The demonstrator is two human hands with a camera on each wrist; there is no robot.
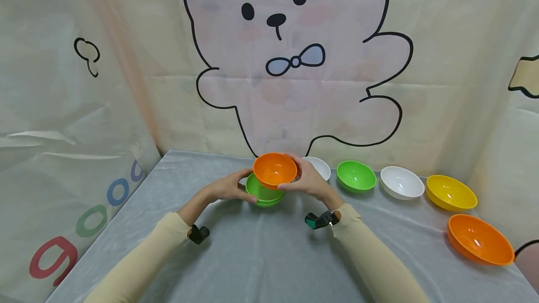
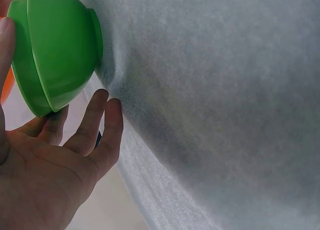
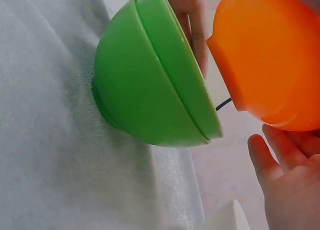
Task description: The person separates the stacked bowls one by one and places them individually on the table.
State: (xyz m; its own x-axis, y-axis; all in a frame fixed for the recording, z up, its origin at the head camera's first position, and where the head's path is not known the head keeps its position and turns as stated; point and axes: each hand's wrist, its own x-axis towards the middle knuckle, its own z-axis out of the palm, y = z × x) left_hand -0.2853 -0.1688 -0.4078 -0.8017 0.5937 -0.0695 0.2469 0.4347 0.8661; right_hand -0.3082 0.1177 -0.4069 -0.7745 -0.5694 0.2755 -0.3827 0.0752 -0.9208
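Table (image 1: 248, 256) under grey cloth; we work near its far edge. Two nested green bowls (image 1: 263, 195) stand there, left of the middle of that edge. Our left hand (image 1: 229, 187) holds them, thumb on the near side, fingers behind; the outer fingers stand free of the wall. Our right hand (image 1: 310, 179) grips a small orange bowl (image 1: 275, 170) by its sides, above the green pair; the right wrist view shows a gap between its foot and their upper rim.

Risks, as we judge them. The orange bowl looks off toward the right of the pair: let down there, its foot could catch the rim and tip it. Smooth walls and a fingertip hold could let it slip or twist. Our left fingertips lie close to the rim and might get pinched. A white bowl (image 1: 321, 168) sits by our right wrist at the far edge; a backward swing could knock it. A push away from us could slide the cloth or the pair toward that edge.
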